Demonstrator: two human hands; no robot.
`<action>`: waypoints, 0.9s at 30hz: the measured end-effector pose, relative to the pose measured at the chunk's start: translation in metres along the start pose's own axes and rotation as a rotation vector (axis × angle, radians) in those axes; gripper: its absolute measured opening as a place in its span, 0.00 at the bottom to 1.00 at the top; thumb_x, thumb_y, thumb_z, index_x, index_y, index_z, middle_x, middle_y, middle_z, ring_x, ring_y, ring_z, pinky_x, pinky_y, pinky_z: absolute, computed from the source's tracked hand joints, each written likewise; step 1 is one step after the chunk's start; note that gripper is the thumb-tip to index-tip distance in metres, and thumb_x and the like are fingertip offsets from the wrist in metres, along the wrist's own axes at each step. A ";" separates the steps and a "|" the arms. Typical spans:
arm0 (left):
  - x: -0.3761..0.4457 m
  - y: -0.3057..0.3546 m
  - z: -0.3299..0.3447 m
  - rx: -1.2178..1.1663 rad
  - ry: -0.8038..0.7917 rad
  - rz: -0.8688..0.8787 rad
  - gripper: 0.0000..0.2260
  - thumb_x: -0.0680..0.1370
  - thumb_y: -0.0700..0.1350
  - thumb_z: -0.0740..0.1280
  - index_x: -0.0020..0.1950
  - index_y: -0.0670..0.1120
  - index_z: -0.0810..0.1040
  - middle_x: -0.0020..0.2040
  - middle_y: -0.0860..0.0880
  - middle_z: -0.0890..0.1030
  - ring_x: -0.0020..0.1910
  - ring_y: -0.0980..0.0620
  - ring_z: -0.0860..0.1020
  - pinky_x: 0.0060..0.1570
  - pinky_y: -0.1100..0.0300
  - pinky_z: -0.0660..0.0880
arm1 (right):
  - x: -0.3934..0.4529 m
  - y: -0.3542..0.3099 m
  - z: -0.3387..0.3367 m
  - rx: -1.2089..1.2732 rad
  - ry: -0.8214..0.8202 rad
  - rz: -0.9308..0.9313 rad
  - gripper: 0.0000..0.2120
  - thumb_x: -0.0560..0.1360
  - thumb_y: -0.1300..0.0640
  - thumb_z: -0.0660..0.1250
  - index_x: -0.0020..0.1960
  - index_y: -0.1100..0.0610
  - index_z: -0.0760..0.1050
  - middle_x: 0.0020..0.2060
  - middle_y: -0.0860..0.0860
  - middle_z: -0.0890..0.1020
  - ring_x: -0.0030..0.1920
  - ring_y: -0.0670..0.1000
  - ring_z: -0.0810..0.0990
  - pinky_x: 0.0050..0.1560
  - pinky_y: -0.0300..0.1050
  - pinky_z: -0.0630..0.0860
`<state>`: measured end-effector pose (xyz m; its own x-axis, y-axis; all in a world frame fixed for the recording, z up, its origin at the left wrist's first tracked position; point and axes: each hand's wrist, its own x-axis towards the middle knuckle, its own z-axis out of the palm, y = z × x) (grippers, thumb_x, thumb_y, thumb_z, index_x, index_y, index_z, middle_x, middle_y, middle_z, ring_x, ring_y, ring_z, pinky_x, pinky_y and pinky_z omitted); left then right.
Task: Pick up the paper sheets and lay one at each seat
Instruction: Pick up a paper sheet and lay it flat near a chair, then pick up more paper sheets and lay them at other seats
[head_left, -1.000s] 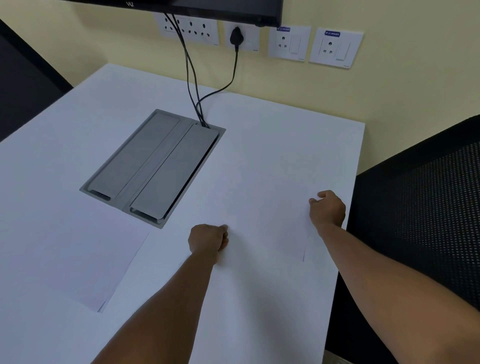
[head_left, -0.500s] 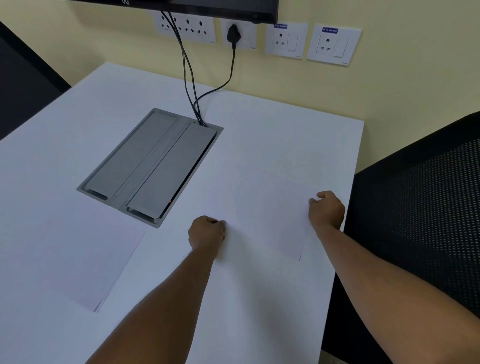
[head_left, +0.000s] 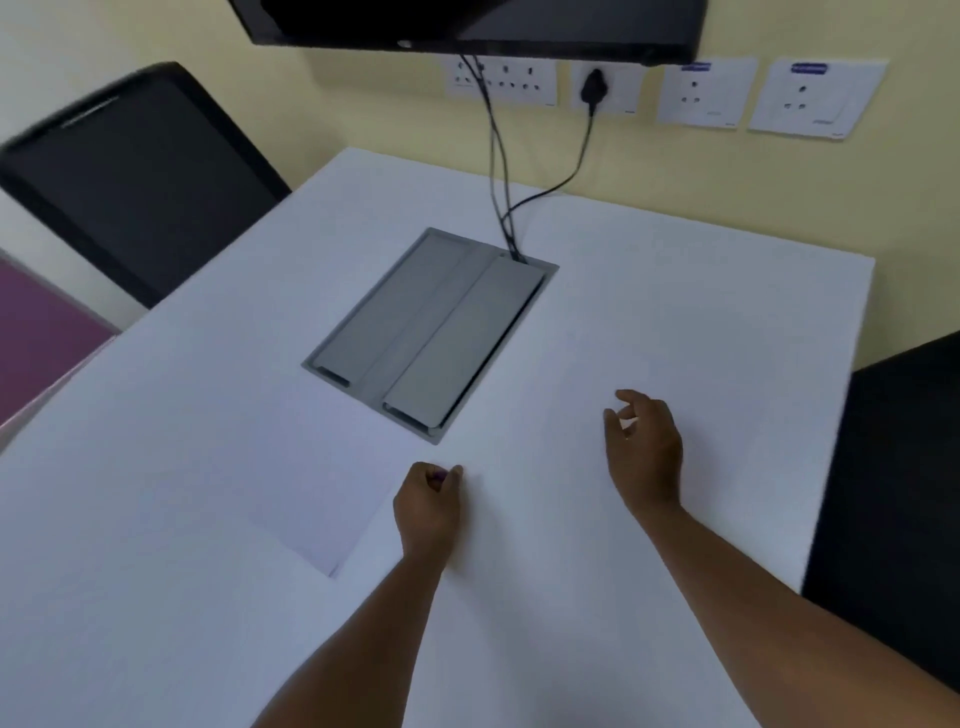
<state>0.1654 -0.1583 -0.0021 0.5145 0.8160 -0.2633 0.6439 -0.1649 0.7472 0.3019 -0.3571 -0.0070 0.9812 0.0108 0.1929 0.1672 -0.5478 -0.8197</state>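
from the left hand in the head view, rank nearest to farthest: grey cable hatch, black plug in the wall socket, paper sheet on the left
From the left hand:
1. paper sheet, just to its left on the table
2. grey cable hatch, ahead, set into the table's middle
3. black plug, far ahead on the wall

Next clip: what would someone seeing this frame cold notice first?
Probably the two bare arms reaching over the white table: the left hand curled into a loose fist near the middle, the right hand open, fingers spread. Next, the grey cable hatch set into the tabletop ahead of them, with black cables running up to the wall sockets. A white paper sheet lies left of the fist, barely distinguishable.
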 end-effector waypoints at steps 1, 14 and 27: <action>0.005 -0.009 -0.013 0.005 0.041 -0.001 0.08 0.76 0.51 0.69 0.41 0.50 0.74 0.37 0.54 0.79 0.38 0.54 0.77 0.35 0.62 0.68 | -0.008 -0.013 0.013 0.015 -0.037 -0.038 0.11 0.76 0.62 0.70 0.58 0.59 0.79 0.45 0.55 0.79 0.37 0.52 0.78 0.41 0.46 0.77; 0.039 -0.065 -0.120 0.025 0.202 0.020 0.07 0.77 0.49 0.67 0.43 0.47 0.76 0.36 0.54 0.79 0.39 0.48 0.79 0.39 0.59 0.69 | -0.091 -0.121 0.116 -0.119 -0.426 -0.196 0.15 0.78 0.56 0.67 0.63 0.58 0.76 0.55 0.55 0.79 0.55 0.56 0.78 0.54 0.53 0.78; 0.063 -0.120 -0.138 0.505 0.036 0.065 0.29 0.76 0.56 0.65 0.73 0.43 0.66 0.79 0.41 0.58 0.74 0.37 0.61 0.66 0.43 0.68 | -0.106 -0.138 0.184 -0.695 -0.471 -0.250 0.24 0.77 0.41 0.62 0.64 0.59 0.73 0.58 0.56 0.75 0.57 0.58 0.73 0.53 0.54 0.70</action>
<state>0.0428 -0.0103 -0.0240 0.5486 0.8124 -0.1976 0.8090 -0.4562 0.3706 0.1922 -0.1289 -0.0133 0.8874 0.4587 -0.0458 0.4361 -0.8675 -0.2394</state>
